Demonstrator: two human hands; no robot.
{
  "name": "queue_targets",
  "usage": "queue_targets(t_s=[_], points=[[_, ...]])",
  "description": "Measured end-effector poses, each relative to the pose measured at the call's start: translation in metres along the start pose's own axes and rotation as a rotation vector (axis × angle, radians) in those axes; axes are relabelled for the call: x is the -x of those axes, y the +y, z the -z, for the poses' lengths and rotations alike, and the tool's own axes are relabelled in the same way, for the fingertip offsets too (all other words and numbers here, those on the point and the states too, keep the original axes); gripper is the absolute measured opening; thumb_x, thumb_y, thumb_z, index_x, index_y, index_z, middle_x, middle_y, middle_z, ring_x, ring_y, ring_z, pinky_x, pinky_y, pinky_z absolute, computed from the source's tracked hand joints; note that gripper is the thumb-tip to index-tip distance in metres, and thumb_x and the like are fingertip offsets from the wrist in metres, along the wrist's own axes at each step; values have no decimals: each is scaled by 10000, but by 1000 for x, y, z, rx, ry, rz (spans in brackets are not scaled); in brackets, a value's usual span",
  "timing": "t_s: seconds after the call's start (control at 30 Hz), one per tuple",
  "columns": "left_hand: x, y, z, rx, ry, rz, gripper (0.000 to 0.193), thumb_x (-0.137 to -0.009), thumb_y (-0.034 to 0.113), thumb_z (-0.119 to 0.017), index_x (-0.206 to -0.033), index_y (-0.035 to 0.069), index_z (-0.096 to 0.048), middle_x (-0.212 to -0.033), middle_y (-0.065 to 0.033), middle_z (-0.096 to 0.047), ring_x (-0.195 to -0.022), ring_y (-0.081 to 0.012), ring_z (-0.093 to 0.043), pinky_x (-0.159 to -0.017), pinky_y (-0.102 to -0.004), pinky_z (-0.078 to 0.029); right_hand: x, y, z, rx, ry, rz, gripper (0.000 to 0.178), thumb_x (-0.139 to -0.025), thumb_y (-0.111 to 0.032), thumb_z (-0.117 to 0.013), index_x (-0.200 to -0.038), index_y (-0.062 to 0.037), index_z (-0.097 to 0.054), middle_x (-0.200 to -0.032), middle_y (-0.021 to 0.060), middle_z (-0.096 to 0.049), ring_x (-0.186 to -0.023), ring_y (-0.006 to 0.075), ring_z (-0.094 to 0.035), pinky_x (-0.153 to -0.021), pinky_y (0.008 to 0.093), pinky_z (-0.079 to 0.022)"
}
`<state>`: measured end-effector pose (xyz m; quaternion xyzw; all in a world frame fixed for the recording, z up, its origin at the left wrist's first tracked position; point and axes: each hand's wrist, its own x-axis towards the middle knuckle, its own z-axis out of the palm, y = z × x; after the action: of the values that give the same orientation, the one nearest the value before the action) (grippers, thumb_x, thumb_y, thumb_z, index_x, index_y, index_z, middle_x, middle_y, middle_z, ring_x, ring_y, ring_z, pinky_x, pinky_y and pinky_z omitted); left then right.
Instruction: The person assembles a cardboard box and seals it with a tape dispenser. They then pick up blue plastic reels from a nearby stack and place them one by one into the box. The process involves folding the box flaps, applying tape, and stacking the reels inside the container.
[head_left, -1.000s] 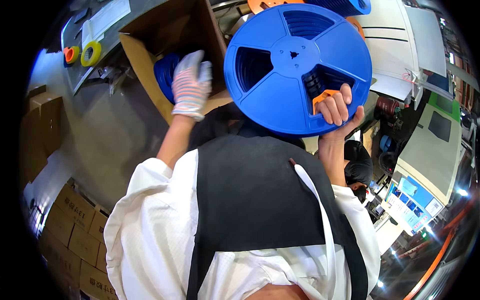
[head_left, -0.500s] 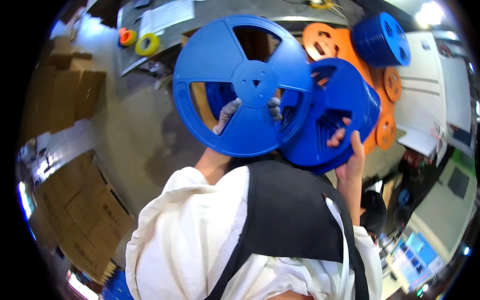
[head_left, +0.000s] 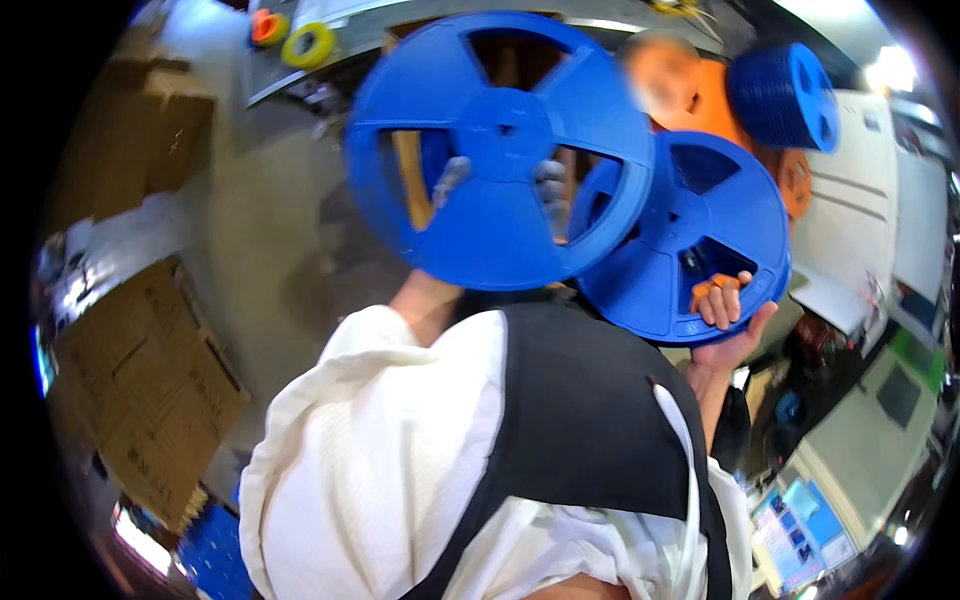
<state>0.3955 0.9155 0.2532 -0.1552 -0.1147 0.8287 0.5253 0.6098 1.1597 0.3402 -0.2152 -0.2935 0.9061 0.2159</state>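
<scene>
You likely needed firm wrists, so the left blue reel [head_left: 505, 225] would not scrape the right blue reel [head_left: 698, 222] it overlapped in view. The former's lower panel lay over your gloved left hand [head_left: 551, 190], clasped from behind with digits in 2 windows; the latter's rim sat within your bare right hand [head_left: 724, 308], between thumb and curled fingers.

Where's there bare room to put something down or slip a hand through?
The widest bare patch is the grey floor between the brown cardboard boxes at left and the round blue plastic reel at centre. Grey-gloved fingers show in that reel's side openings, none in its top one. Upper right is crowded: round orange plastic discs beside a cylindrical blue plastic stack.
</scene>
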Motion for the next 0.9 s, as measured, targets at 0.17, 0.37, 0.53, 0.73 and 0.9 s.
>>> queue_targets(t_s=[0.17, 0.37, 0.53, 0.73, 0.9], points=[[6, 51, 20, -181, 109, -93, 763, -817, 466, -664, -1373, 42, -358, -1261, -175, -526, -1130, -303, -565, -1002, -423, -457, 15, -10, 13, -162, -105, 107, 501, -911, -469, -583, -1112, -23, -473, -573, -35, -400, -454, 68, -403, -440, 217, -345], [21, 85, 21, -393, 191, -174, 719, -818, 404, -680, -1362, 51, -367, -1232, -164, -535, -1109, -289, -572, -989, -405, -461, 23, -13, 6, -283, -330, 167, 368, -938, -374, -586, -1036, -51, -441, -530, -32, -416, -437, 67, -438, -451, 211, -363], [23, 89, 16, -528, 232, -191, 687, -819, 352, -693, -1352, 59, -375, -1209, -155, -542, -1092, -278, -577, -978, -390, -465, 30, -17, -10, -287, -310, 215, 367, -934, -361, -595, -1037, -35, -459, -531, -26, -417, -445, 67, -445, -451, 216, -357], [21, 62, 8, -779, 264, -220, 653, -820, 289, -709, -1340, 68, -383, -1180, -144, -552, -1072, -264, -583, -965, -372, -469, 26, -18, -16, -216, -276, 219, 459, -932, -401, -584, -1121, 0, -464, -589, -19, -415, -475, 69, -433, -455, 221, -348], [-16, 6, 35, -762, 290, -37, 660, -848, 130, -690, -1404, 108, -336, -1215, -153, -545, -1050, -233, -587, -926, -349, -484, 4, 6, -48, 43, -234, 143, 510, -890, -498, -598, -1071, -36, -483, -595, -19, -386, -492, 89, -390, -477, 239, -336]])
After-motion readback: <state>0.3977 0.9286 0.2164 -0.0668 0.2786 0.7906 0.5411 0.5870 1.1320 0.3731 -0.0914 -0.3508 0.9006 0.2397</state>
